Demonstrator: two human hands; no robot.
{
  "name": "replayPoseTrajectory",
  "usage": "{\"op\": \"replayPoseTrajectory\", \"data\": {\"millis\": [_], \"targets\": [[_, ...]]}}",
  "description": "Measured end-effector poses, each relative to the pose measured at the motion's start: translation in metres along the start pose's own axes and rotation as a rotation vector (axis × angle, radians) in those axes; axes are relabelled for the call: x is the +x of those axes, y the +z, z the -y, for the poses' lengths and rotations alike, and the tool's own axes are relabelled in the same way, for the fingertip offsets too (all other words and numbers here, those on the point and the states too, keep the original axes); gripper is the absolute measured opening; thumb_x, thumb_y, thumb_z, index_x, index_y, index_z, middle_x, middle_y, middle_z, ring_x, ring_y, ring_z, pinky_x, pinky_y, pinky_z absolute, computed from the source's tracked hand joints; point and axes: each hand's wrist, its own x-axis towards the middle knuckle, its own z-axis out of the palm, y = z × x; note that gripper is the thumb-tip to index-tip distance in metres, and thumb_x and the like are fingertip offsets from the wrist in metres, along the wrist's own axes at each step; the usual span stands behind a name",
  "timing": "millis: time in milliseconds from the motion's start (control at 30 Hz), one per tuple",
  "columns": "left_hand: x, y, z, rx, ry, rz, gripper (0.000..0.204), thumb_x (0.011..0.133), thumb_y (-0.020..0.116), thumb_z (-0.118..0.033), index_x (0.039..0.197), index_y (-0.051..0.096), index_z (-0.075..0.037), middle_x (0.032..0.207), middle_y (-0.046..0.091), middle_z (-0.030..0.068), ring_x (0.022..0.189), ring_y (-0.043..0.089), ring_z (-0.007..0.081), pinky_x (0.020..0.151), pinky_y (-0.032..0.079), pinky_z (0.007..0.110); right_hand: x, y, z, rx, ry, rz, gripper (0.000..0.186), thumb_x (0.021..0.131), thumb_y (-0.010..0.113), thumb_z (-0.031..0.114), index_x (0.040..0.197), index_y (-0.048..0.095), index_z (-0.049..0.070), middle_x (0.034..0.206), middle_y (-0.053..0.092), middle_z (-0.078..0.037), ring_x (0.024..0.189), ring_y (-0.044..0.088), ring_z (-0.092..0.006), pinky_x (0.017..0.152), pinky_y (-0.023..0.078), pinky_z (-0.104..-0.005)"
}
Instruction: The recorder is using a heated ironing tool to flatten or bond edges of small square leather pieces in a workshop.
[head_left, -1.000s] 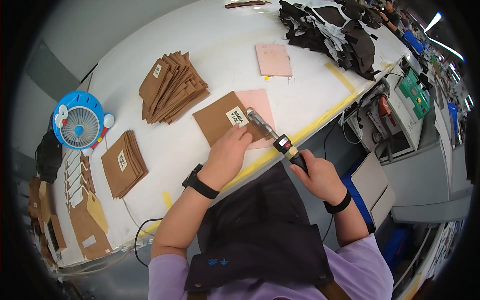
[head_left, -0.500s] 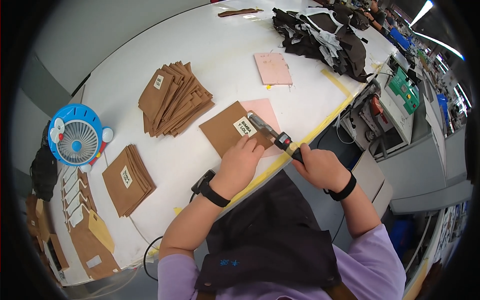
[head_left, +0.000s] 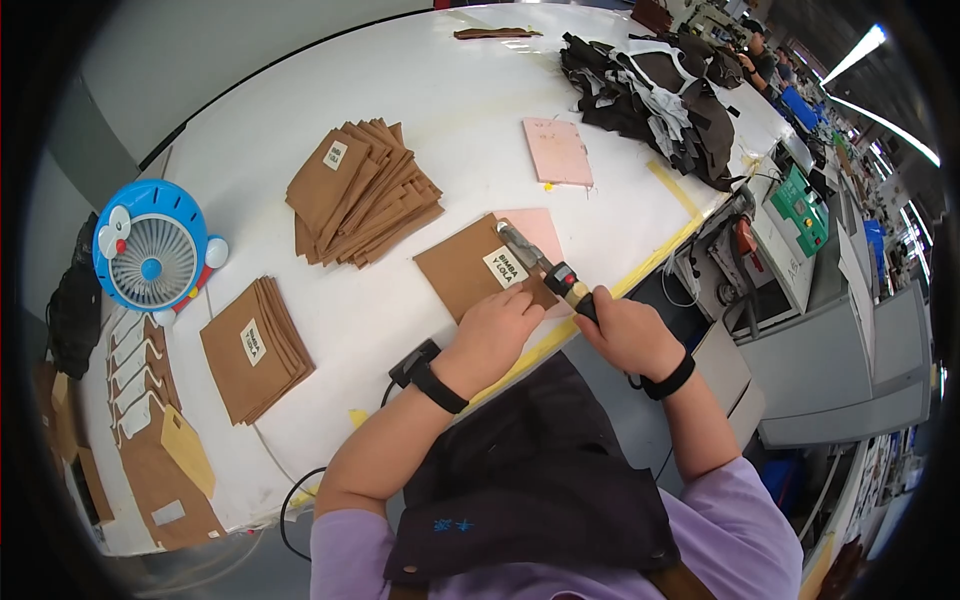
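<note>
Right hand point(head_left: 628, 335) grips a metal-tipped tool point(head_left: 561, 283), left hand point(head_left: 496, 332) resting unclenched on a labelled brown panel point(head_left: 460, 262)

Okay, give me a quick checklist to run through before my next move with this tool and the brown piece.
1. Right hand has a grip on the tool: ok, closed around its black handle.
2. Left hand steadying the brown piece: ok, fingers on it near the pale label.
3. Pink sheet under the piece: ok, though only partly covered.
4. Tool's metal head touching the piece: cannot tell; it overlaps it in view.
5. Tool powered or warm: cannot tell.
6. Far brown stack squared up: not ok, it's fanned out.
</note>
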Motion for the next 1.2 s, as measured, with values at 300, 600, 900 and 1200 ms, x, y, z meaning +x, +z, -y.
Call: {"op": "replayPoseTrajectory", "data": {"millis": [300, 600, 900, 1200], "targets": [[-0.003, 0.003, 0.003, -0.029, -0.012, -0.033, 0.018, 0.087, 0.058, -0.005, 0.105, 0.063, -0.002, 0.121, 0.065, 0.0145, 0.126, 0.06, 0.0343, 0.099, 0.053, 0.042, 0.03, 0.014, 0.0, 0.032, 0.025, 0.016, 0.038, 0.102, 0.055, 0.035, 0.104, 0.05, -0.002, 0.075, 0.068, -0.022, 0.073, 0.068, -0.0435, 0.065, 0.054, -0.0523], [0.001, 0.0, 0.001, -0.043, -0.029, 0.002, 0.018, 0.087, 0.058, -0.006, 0.104, 0.064, -0.001, 0.12, 0.066, 0.0144, 0.125, 0.06, 0.0344, 0.099, 0.054, 0.042, 0.04, 0.018, 0.001, -0.081, -0.055, -0.103, 0.034, 0.101, 0.059, 0.031, 0.098, 0.05, -0.001, 0.067, 0.066, -0.018, 0.063, 0.068, -0.0393, 0.057, 0.055, -0.0484], [-0.001, 0.0, 0.0, -0.025, -0.031, -0.014, 0.016, 0.089, 0.057, -0.005, 0.102, 0.065, 0.0, 0.119, 0.067, 0.0146, 0.124, 0.061, 0.0337, 0.097, 0.055, 0.04, 0.013, 0.005, 0.006, -0.042, 0.077, 0.067, 0.037, 0.101, 0.059, 0.033, 0.1, 0.051, -0.003, 0.07, 0.068, -0.019, 0.066, 0.068, -0.0416, 0.059, 0.055, -0.0494], [-0.002, -0.004, 0.004, -0.043, -0.021, -0.011, 0.014, 0.087, 0.066, -0.008, 0.098, 0.066, 0.0, 0.117, 0.068, 0.0141, 0.115, 0.062, 0.0305, 0.094, 0.056, 0.04, 0.03, 0.009, -0.009, 0.09, -0.01, 0.032, 0.04, 0.103, 0.056, 0.037, 0.105, 0.048, -0.003, 0.078, 0.066, -0.025, 0.074, 0.066, -0.0452, 0.067, 0.052, -0.0522]]}}
